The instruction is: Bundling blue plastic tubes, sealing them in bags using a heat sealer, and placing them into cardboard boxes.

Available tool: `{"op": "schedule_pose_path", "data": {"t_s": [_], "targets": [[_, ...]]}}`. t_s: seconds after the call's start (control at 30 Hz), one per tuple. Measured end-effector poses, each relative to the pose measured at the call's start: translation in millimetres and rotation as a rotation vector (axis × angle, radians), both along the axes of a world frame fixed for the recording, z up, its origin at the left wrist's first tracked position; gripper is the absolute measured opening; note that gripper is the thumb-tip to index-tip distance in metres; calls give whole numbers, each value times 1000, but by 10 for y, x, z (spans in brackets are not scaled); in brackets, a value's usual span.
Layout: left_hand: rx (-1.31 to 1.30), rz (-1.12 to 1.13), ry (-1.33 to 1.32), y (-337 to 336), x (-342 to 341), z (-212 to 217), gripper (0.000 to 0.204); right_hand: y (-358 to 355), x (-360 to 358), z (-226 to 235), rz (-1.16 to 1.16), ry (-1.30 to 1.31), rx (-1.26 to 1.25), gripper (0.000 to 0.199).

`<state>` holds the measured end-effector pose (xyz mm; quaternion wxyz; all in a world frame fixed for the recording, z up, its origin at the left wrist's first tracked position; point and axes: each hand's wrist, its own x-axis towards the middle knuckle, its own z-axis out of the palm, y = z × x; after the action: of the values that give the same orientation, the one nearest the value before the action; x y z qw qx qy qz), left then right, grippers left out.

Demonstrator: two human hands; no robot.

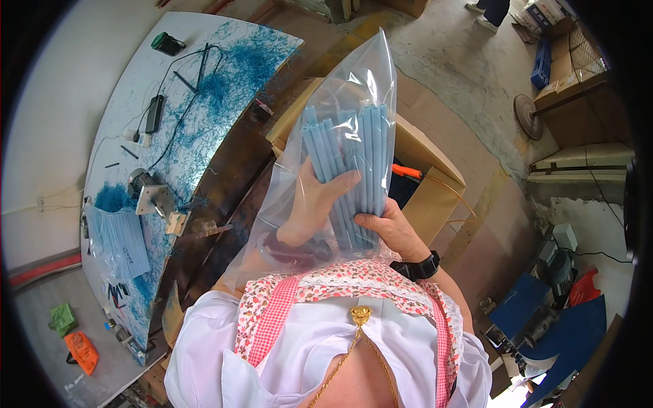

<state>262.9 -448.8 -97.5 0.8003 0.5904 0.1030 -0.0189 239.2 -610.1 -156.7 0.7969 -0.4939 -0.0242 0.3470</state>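
A bundle of light blue plastic tubes (348,153) stands nearly upright inside a tall clear plastic bag (371,64) in front of my chest. My left hand (309,204) shows through the film, apparently inside the bag, with its fingers behind the tubes and its thumb across them. On the bundle's lower right, my right hand (398,230) grips the bag and tubes from outside, thumb in front. The bag's pointed top rises empty above the tubes. Both hands' rear fingers are hidden.
Behind the bag stands an open cardboard box (435,160) with an orange-handled tool (407,171). To the left, a white table (228,41) carries blue shavings, a small motorized device (151,194) and another bag of tubes (121,238). A fan (527,115) stands far right.
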Motion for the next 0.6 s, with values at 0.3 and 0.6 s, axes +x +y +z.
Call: {"op": "schedule_pose_path", "data": {"t_s": [0.3, 0.6], "targets": [[83, -90, 18, 82, -23, -61, 39, -11, -6, -37, 30, 0, 30, 35], [31, -62, 103, 75, -36, -97, 40, -35, 10, -22, 106, -8, -7, 35]]}}
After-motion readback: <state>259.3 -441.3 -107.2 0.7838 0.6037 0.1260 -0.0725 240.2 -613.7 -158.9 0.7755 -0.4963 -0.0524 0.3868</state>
